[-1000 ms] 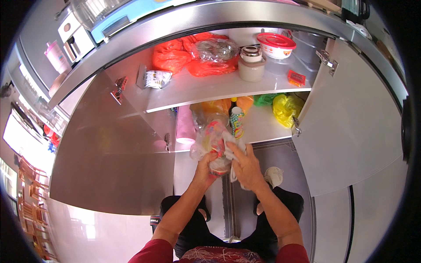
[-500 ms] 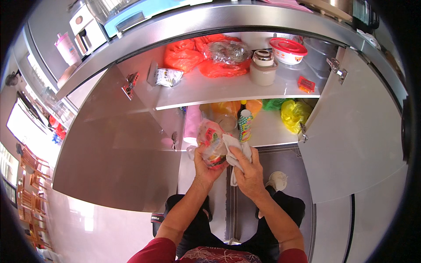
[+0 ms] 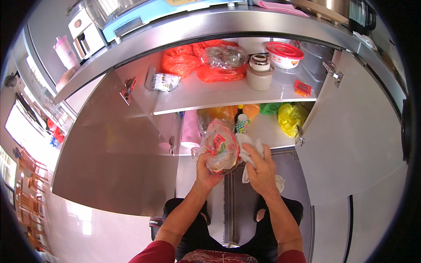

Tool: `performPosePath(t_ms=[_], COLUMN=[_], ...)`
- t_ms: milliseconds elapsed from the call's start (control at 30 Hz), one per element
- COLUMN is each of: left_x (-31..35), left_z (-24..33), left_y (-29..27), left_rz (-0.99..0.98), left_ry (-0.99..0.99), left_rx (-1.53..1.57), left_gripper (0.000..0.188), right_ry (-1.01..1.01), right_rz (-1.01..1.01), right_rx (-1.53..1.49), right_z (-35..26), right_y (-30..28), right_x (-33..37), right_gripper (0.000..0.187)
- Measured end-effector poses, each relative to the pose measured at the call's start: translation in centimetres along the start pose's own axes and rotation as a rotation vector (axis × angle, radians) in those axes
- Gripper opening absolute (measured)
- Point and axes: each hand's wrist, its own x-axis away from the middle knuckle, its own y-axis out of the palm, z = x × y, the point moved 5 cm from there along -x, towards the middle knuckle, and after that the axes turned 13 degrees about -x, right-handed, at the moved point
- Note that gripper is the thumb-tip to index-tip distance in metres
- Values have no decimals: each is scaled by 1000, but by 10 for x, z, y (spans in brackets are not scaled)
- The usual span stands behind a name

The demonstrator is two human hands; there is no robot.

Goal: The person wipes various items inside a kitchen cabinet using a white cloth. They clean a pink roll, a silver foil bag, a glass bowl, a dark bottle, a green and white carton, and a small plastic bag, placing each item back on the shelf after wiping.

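Observation:
My left hand [image 3: 207,172] grips a clear plastic bag [image 3: 220,147] with red and green print, held up before the lower shelf of the open cabinet. What the bag contains is hard to make out. My right hand [image 3: 261,172] is closed on a white cloth [image 3: 246,153], which lies against the bag's right side. Behind the bag, on the lower shelf, stand a pink roll [image 3: 191,129] and a bottle with a green checkered label [image 3: 242,124]. The bag hides part of that shelf.
Both cabinet doors, the left [image 3: 118,153] and the right [image 3: 355,131], stand wide. The upper shelf [image 3: 228,100] bears red plastic bags [image 3: 180,61], a beige jar [image 3: 259,78], a red-lidded bowl [image 3: 285,55] and a small red packet [image 3: 302,88]. A yellow bag [image 3: 291,119] sits lower right.
The bag has come up and slightly right, turning its printed face more into view. My right hand with the cloth has moved right. The view has shifted a little.

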Motion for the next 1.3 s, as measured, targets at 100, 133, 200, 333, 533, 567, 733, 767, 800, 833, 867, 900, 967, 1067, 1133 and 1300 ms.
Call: performPosePath(t_ms=[100, 133, 200, 333, 533, 567, 733, 767, 800, 833, 867, 900, 967, 1067, 1133, 1300], left_x=[2, 1, 1, 8, 10, 10, -5, -6, -1, 3, 8, 14, 13, 12, 9, 24], left_z=[11, 19, 30, 20, 1, 3, 7, 9, 13, 18, 24, 31, 31, 26, 24, 28], left_y=[-4, -4, -1, 7, 23, 28, -13, -27, -30, -29, -27, -19, -12, -25, -20, 17], left_rz=[-61, -67, -71, -128, -133, -142, 139, 332, 526, 592, 658, 719, 575, 476, 287, 107], left_ry=[23, 48, 93, 4, 19, 4, 160, 292, 415, 474, 533, 592, 520, 373, 338, 319], left_rx=[55, 47, 35, -22, -109, -62, -278, -333, -385, -486, -588, -690, -788, -728, -597, -802], left_gripper=[54, 54, 55, 58, 64, 67, 57, 52, 49, 46, 44, 42, 32, 32, 30, 40], right_ry=[-135, -73, -63, 164, 509, 522, 479, 435, 390, 345, 300, 309, 326, 334, 301, 354], right_rz=[-407, -661, -556, -101, 26, 41, 68, 71, 80, 88, 95, 107, 131, 141, 156, 97], right_rx=[48, -19, -173, -421, -1003, -1043, -1025, -958, -890, -822, -754, -752, -748, -816, -770, -823], right_z=[-3, -6, 1, 36, 62, 63, 58, 53, 51, 49, 48, 54, 67, 63, 57, 49], right_y=[13, 10, -4, -11, 34, 36, 44, 44, 45, 46, 47, 48, 51, 54, 51, 44], right_x=[17, 22, 15, 0, 17, 18, 23, 22, 23, 23, 24, 25, 28, 21, 16, 4], right_gripper=[48, 45, 46, 42, 57, 57, 57, 56, 55, 54, 53, 53, 53, 53, 52, 50])
